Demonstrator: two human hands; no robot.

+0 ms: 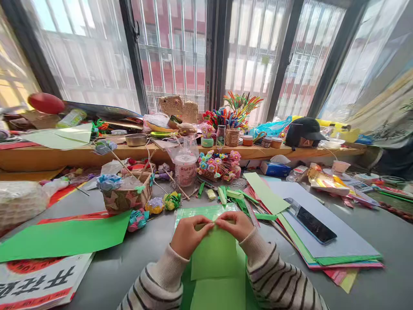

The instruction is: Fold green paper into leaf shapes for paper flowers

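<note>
Pinching light green paper (214,254) at the worktop's (395,267) near edge, left hand (187,234) and right hand (237,226) nearly meet; green strips (222,195) lie cut (this piece seemingly uncut).

This looks like a handicraft corner, whether in a home or a small studio cannot be told, set against tall dark-framed windows (212,56). The smooth grey tabletop (135,254) carries a light-green rectangular paper sheet (214,256), a fanned stack of coloured paper (342,241) and cut green paper strips (237,196). Bright multicoloured fuzzy craft stems (243,103), small pink-and-blue handmade flowers (213,165) and a brown star-decorated basket (121,200) fit that, while a black cap (305,129) and a blue tissue box (274,169) add a lived-in note.
</note>
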